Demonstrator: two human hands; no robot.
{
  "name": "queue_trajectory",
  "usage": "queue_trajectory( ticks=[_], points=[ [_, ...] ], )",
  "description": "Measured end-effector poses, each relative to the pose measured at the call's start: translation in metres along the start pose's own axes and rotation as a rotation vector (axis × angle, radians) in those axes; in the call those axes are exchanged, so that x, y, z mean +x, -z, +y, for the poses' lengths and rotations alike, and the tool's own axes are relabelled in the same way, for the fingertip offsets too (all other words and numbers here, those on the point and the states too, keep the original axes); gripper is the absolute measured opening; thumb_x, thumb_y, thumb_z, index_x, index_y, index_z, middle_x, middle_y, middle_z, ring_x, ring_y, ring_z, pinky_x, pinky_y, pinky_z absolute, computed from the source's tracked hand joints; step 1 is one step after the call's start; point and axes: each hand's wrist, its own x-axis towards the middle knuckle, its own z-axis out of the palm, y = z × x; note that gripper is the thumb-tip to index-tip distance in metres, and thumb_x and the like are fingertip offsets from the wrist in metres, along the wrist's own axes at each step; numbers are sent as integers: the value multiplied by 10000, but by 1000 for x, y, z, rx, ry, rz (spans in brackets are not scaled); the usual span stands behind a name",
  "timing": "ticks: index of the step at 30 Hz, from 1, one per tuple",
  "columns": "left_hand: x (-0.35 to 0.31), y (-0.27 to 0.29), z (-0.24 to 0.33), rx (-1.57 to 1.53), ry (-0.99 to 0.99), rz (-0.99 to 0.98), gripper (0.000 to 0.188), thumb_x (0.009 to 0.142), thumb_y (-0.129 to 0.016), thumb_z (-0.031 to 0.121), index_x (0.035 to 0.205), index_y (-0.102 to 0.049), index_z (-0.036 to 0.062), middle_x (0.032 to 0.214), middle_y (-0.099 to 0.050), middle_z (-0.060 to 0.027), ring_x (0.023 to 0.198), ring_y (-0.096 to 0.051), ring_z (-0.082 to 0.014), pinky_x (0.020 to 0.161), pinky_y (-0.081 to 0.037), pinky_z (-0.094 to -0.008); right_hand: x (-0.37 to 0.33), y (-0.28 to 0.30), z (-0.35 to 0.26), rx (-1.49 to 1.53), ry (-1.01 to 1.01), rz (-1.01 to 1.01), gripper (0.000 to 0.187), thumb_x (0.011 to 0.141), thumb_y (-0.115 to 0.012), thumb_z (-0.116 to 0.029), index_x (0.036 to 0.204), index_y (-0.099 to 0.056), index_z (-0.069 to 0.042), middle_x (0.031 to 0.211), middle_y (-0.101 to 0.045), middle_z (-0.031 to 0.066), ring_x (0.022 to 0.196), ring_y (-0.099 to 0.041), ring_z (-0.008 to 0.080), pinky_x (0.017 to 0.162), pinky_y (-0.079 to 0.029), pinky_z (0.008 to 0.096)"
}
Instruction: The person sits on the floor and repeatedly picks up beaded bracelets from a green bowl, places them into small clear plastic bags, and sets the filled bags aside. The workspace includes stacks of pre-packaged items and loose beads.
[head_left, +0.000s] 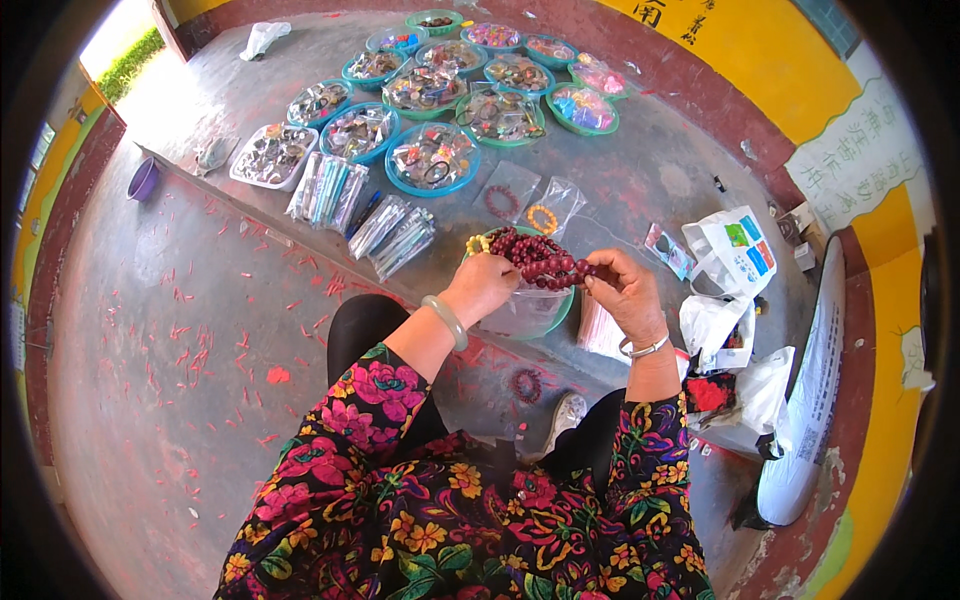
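Note:
Dark red bead bracelets [540,262] hang in a bunch between my hands. My left hand [485,285] is closed on the bunch, and a yellow beaded piece [478,244] shows at its fingers. With thumb and fingertips, my right hand [628,292] pinches the beads at the right end. Below them stands a green-rimmed clear basin [525,318]; its contents are partly hidden by the hands and beads. Just beyond lie a bagged red bracelet [502,202] and a bagged orange bracelet [543,219]. Another dark bracelet [526,386] rests on the floor near my shoe.
Several basins of packaged trinkets [432,160] crowd the floor ahead. Bundles of wrapped pens [392,238] lie before them. A white plastic bag [735,250] and other bags sit at the right by the wall. A purple bucket [144,180] stands far left.

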Motion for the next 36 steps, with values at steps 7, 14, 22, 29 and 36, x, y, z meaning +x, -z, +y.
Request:
queue_trajectory(
  ticks=[7,14,22,29,36],
  points=[
    [-1,2,-1,-87,11,-36,175,784,-547,218,808,-656,82,674,-589,-174,643,-590,-326,605,-470,-374,1,-2,4,-368,67,-41,195,742,-603,-7,936,-585,-19,791,-592,18,709,-543,70,623,-448,211],
    [-5,3,6,-50,-168,-104,172,812,-519,206,809,-637,81,660,-577,-168,630,-577,-334,564,-456,-385,0,-17,9,-702,318,-149,190,702,-598,-90,889,-590,-59,808,-606,119,700,-588,286,616,-468,340],
    [-5,3,9,-139,-233,-105,169,822,-518,189,805,-633,67,644,-573,-166,590,-572,-318,544,-457,-360,-1,-30,23,-819,437,-151,206,738,-535,-64,941,-565,-45,855,-598,134,793,-575,309,677,-476,357],
    [-2,23,10,-488,8,-196,229,870,-486,167,861,-631,-10,689,-629,-84,557,-603,-148,525,-470,-260,6,10,26,-406,-52,42,379,692,-472,62,1038,-566,-63,988,-614,73,953,-574,152,808,-448,279],
    [-5,44,19,-1253,206,-332,231,876,-515,184,891,-625,-19,828,-644,-96,659,-617,-151,526,-505,-268,4,1,67,163,-381,-435,639,685,-625,17,1271,-379,-52,1223,-485,56,1144,-440,175,962,-343,301]
  ],
)
